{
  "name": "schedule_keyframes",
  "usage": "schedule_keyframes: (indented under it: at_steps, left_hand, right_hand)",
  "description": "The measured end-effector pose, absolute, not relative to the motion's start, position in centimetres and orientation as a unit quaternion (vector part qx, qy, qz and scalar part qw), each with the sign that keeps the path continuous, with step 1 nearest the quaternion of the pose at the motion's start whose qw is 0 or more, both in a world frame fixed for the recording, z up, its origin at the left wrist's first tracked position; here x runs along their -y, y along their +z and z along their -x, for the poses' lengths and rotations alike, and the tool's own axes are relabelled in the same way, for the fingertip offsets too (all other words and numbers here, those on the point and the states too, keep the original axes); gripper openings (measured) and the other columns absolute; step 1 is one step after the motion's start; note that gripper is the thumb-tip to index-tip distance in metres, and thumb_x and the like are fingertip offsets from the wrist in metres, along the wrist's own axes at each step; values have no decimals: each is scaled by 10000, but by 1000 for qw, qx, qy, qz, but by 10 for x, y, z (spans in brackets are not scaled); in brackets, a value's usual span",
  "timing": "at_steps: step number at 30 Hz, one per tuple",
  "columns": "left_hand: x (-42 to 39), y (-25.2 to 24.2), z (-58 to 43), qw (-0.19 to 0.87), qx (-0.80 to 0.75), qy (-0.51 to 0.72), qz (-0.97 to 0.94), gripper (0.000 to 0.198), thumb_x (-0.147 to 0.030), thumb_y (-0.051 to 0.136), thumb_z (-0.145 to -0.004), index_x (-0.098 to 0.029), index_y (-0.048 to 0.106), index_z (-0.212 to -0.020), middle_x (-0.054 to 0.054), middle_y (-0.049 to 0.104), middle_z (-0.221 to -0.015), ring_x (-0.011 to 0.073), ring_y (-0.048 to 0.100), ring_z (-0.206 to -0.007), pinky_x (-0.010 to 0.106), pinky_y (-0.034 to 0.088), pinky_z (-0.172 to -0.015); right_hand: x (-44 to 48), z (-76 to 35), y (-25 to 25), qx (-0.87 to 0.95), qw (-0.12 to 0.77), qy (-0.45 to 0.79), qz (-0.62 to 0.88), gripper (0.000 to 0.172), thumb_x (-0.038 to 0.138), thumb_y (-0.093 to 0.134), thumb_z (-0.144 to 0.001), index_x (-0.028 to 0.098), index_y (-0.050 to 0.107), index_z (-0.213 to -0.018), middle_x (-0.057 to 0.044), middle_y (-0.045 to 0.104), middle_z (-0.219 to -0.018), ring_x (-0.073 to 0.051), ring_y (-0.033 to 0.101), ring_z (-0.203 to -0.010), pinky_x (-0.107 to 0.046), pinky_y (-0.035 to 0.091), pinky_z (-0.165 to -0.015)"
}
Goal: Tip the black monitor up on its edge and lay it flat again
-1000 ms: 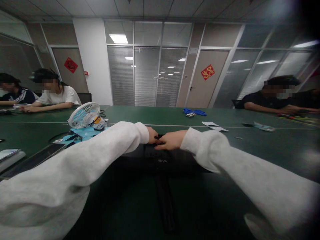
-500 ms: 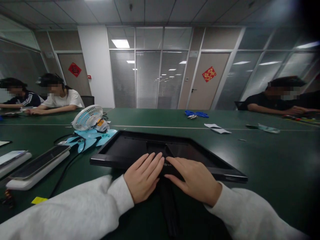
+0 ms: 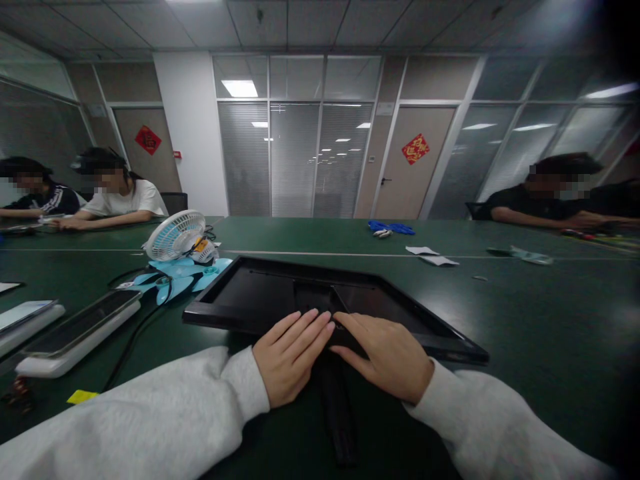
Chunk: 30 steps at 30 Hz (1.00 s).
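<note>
— What about the black monitor (image 3: 273,287)?

— At the green table (image 3: 530,393), straight ahead of the wearer, with the recessed side up and a raised rim about it. Too dark beneath to tell whether touching the table at the near edge.

— And toward the viewer?

— A black bar (image 3: 337,413), running back from under the hands.

— What about the left hand (image 3: 290,363)?

— Palm down over the middle of the near edge, fingers straight and side by side, thumb out of sight. Cannot tell whether clamped on the monitor or merely resting.

— And the right hand (image 3: 387,353)?

— Just beside, at the same edge, thumb and forefinger apart. Cannot tell there either about any grip. Nearly meeting the left at the fingertips.

— Farther out, on the left?

— Light blue blades (image 3: 183,267) near the monitor's corner, then a white fan guard (image 3: 175,237) tilted behind. Nearer, a dark phone-like slab (image 3: 85,323) on a white block (image 3: 55,365), beside a black cable (image 3: 133,343).

— Beyond?

— A blue bundle (image 3: 397,228) and white papers (image 3: 440,261), with seated people (image 3: 133,200) on both sides.
</note>
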<state>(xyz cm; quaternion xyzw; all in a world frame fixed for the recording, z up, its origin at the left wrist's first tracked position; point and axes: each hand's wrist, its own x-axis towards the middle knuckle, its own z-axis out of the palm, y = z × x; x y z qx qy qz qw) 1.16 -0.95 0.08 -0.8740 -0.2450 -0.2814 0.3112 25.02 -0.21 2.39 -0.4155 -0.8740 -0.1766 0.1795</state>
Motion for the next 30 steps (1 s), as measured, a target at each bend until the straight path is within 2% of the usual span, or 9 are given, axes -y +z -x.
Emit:
schedule_keyframes:
  at_steps: [8,12,15,18,23,27,30]
  left_hand:
    - [9,1,-11,319,240,-273,875,569,-193,435,-915,-64,413,-1469,96,309,-1571,240,242,-1473,380,185,-1222]
    - [9,1,-11,304,250,-279,876,559,-186,422,-930,-74,403,-1478,77,300,-1577,212,218,-1482,367,102,-1233]
    - [9,3,-11,275,267,-274,882,568,-181,395,-942,-90,362,-1502,66,270,-1590,200,203,-1486,375,65,-1232]
    - [7,2,-10,232,285,-246,897,610,-173,382,-935,-109,289,-1535,57,218,-1608,207,176,-1493,412,92,-1228]
    - [-6,-13,-5,142,322,-215,911,723,-195,449,-891,-119,186,-1560,74,172,-1620,213,149,-1499,460,208,-1207]
    - [-17,-31,1,69,364,-204,906,669,-276,477,-905,-129,283,-1529,102,268,-1589,225,258,-1469,457,291,-1176]
    - [-20,-35,4,26,384,-170,907,593,-345,445,-949,-132,371,-1497,96,330,-1561,226,317,-1445,439,295,-1177]
  right_hand:
    - [2,-252,22,873,188,-194,405,458,537,388,-975,185,581,-1194,-102,700,-1018,-218,677,-843,-348,529,-700]
    - [2,-249,23,866,164,-205,425,457,556,382,-972,197,595,-1159,-80,691,-927,-218,670,-797,-338,502,-664]
    - [0,-248,25,859,153,-211,441,473,565,358,-977,202,591,-1168,-77,689,-934,-219,671,-796,-341,495,-668]
    - [-7,-251,26,848,144,-213,464,486,571,327,-983,205,588,-1167,-78,691,-931,-218,674,-794,-329,486,-658]
    - [-28,-267,26,819,130,-205,520,522,598,274,-983,223,559,-1208,-82,697,-983,-231,682,-815,-333,490,-663]
    - [-51,-291,22,779,114,-187,587,565,621,244,-974,224,511,-1274,-105,680,-1084,-255,683,-854,-359,502,-680]
    - [-69,-316,17,733,97,-178,650,571,631,247,-964,226,496,-1281,-111,673,-1081,-273,681,-871,-376,504,-698]
